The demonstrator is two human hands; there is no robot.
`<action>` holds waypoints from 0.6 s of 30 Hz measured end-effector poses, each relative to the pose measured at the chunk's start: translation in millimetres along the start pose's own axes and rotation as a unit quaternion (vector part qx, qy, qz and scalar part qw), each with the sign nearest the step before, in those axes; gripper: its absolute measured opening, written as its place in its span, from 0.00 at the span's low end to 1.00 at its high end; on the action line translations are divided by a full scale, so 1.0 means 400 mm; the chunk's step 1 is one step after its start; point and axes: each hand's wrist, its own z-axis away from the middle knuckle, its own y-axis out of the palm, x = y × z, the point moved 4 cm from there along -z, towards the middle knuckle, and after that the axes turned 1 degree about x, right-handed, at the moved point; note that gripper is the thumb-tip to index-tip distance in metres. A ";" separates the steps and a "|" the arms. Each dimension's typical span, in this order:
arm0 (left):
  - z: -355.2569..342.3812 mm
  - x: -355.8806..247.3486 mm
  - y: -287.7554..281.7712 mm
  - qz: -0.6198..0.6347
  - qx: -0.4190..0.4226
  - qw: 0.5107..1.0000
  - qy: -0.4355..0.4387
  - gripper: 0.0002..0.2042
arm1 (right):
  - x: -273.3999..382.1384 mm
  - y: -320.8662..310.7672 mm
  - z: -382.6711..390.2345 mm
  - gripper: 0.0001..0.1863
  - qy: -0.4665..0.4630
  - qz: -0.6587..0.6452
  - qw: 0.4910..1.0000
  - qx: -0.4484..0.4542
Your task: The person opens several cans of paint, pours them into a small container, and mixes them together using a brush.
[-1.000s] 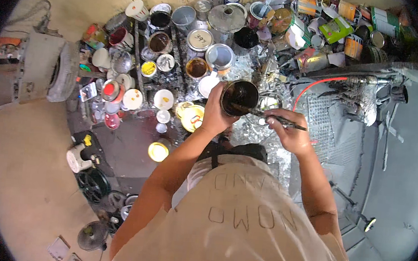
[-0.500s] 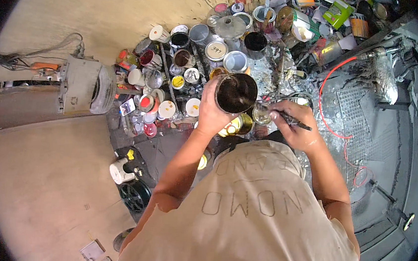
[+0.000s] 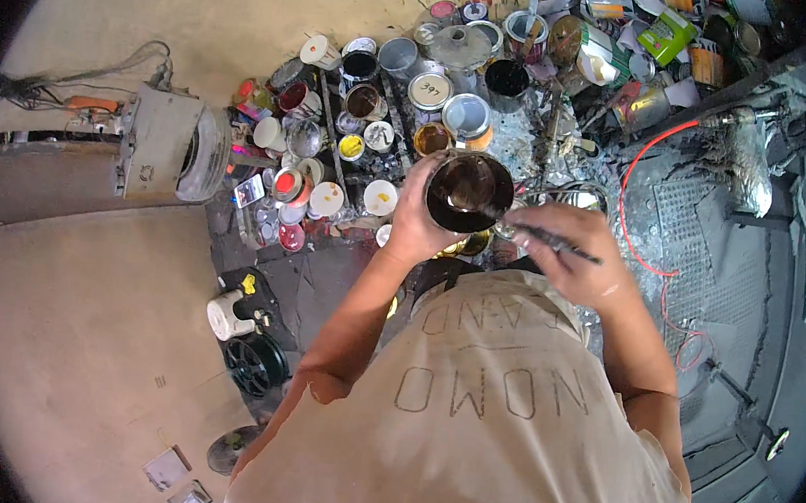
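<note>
My left hand [image 3: 412, 219] is wrapped round the side of a round, open-topped paint can [image 3: 469, 190], held up in front of my body. Its inside is coated dark brown, and a glossy patch shows within. Pinched in my right hand [image 3: 583, 253] is a slim tool with a dark handle [image 3: 566, 245], pointing left. The tool's front end meets the can's right rim; its shape is too blurred to name. Just beyond the can stand an open cup of amber-brown liquid [image 3: 432, 139] and an open can of grey-blue paint [image 3: 467, 115].
Paint cans and cups crowd the far left, including a lidded can [image 3: 429, 91] and a yellow paint cup [image 3: 351, 146]. Discarded cans and a green container [image 3: 666, 37] are heaped at the far right. A red hose [image 3: 627, 190] curves along the right. A black reel [image 3: 254, 365] lies lower left.
My right hand has moved slightly up and left, bringing the tool's end to the can's rim. The can has shifted a little right and tilted, showing a glossy patch inside.
</note>
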 end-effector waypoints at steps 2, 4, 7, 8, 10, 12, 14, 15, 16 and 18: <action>0.013 0.009 0.002 -0.008 -0.003 1.000 -0.004 0.51 | 0.006 0.021 -0.003 0.08 0.018 0.017 0.998 0.060; 0.027 0.022 0.014 0.010 -0.005 1.000 -0.028 0.50 | -0.006 0.012 -0.013 0.09 0.048 0.066 0.996 0.034; 0.061 0.038 0.032 0.053 -0.004 0.998 -0.046 0.49 | -0.022 0.027 -0.036 0.09 0.035 0.038 0.998 0.020; 0.071 0.046 0.037 0.081 -0.008 0.995 -0.061 0.47 | -0.026 0.040 -0.039 0.09 0.032 0.027 0.997 0.057; 0.096 0.058 0.043 0.133 -0.012 0.987 -0.094 0.43 | -0.035 0.063 -0.041 0.09 0.039 0.010 0.989 0.140; 0.120 0.069 0.047 0.097 0.011 0.986 -0.137 0.45 | -0.054 0.059 -0.043 0.08 0.087 0.070 0.984 0.141; 0.132 0.072 0.049 0.081 0.006 0.987 -0.137 0.47 | -0.059 0.060 -0.057 0.08 0.065 0.070 0.992 0.077; 0.139 0.073 0.050 0.069 0.017 0.986 -0.148 0.48 | -0.053 0.071 -0.059 0.08 0.027 0.054 0.993 0.098; 0.143 0.073 0.047 0.072 0.009 0.986 -0.150 0.49 | -0.052 0.080 -0.062 0.08 0.019 0.041 0.990 0.134; 0.143 0.072 0.037 0.085 -0.006 0.987 -0.136 0.49 | -0.051 0.096 -0.066 0.08 0.028 0.018 0.976 0.216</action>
